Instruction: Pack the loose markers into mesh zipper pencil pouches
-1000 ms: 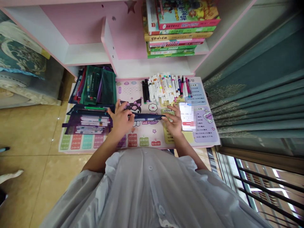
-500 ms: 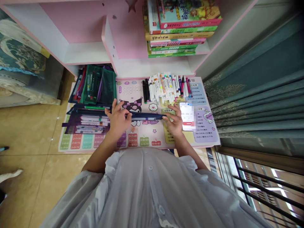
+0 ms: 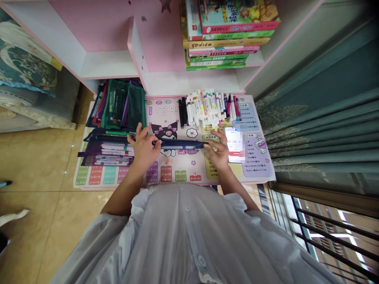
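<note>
A dark blue mesh zip pouch [image 3: 180,144] stretches between my two hands above the desk, seen nearly edge-on. White pens show through its side. My left hand [image 3: 145,144] pinches the pouch's left end between thumb and forefinger, its other fingers raised; whether it grips the zip pull is too small to tell. The right end is pinched in my right hand [image 3: 217,149]. Beyond the pouch lies a heap of white markers [image 3: 204,106], with two black markers [image 3: 182,112] at its left and pink and purple pens [image 3: 232,106] at its right.
Left of my hands lie a purple mesh pouch [image 3: 94,154] with white pens and a green mesh pouch [image 3: 136,106]. A lit phone [image 3: 232,138] lies beside my right hand. Stacked books [image 3: 225,42] fill the shelf behind; a curtain [image 3: 319,106] hangs at right.
My left hand has shifted slightly left along the pouch, still pinching. The right hand stays at the other end. The view has moved slightly.
</note>
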{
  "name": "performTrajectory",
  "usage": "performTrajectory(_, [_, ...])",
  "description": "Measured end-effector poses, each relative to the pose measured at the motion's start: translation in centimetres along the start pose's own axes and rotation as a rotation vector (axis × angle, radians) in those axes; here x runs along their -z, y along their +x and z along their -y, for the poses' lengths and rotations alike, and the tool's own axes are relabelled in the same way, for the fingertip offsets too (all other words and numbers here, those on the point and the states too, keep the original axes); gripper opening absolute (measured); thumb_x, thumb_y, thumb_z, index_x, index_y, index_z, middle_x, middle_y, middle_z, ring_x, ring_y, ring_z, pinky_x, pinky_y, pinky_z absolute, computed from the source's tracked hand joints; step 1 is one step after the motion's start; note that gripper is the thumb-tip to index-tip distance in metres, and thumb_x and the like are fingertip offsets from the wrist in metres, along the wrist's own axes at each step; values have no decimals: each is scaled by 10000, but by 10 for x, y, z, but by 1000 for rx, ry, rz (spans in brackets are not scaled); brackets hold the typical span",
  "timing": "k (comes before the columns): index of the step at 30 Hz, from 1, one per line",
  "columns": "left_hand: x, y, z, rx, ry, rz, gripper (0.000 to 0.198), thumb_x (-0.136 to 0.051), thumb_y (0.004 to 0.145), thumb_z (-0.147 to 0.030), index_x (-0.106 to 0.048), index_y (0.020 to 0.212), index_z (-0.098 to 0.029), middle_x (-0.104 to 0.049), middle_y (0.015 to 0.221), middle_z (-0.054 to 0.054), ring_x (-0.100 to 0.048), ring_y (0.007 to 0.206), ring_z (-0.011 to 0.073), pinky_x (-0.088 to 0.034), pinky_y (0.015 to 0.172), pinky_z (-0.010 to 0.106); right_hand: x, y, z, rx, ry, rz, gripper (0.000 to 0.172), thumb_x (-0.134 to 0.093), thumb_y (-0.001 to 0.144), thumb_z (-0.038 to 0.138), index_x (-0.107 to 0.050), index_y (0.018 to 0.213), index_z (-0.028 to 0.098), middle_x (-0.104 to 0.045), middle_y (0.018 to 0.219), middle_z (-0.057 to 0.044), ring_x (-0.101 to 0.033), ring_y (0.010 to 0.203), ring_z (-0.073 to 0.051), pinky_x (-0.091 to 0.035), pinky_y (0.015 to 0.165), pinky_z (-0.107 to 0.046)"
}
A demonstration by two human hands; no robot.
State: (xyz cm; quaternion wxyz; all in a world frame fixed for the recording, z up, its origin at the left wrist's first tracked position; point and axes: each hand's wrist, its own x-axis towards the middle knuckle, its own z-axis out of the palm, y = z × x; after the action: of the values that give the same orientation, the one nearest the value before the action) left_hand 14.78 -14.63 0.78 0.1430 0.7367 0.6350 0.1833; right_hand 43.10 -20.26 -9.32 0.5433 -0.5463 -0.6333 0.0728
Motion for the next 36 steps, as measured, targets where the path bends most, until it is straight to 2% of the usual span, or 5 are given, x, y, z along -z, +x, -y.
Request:
performTrajectory(6, [1,0,4,18,-22,-12,121,-623,810,-242,-651,694,-226,-579,1426,46,-265,1508,391,-107,1146,789,-1,0,0,-15,-4,8,66,-698,881,312,-738,930,333,-614,1303,10,-436,1420,-294,-385,1150,-650])
performTrajectory(12, [6,0,4,43,-16,-11,114,-634,811,-246,-642,700,-222,-576,1429,48,-276,1503,396,-139,1136,789,-1,0,-1,3,8,-12,87,-699,882,303,-736,946,348,-615,1295,16,-438,1419,-283,-391,1150,-644])
performTrajectory(24, [7,-7,8,12,-32,-102,125,-631,843,-292,-643,736,-229,-574,1429,43,-296,1501,370,-230,1141,725,-1,0,-1,-9,-11,2,77,-698,885,336,-739,950,343,-610,1291,10,-436,1422,-293,-391,1151,-653])
performTrajectory(36, [9,-7,18,95,-68,-164,104,-636,844,-289,-638,757,-232,-570,1425,41,-300,1500,360,-254,1159,684,2,1,-2,-29,-8,3,60,-695,881,323,-741,912,299,-633,1282,-13,-449,1410,-298,-375,1168,-624])
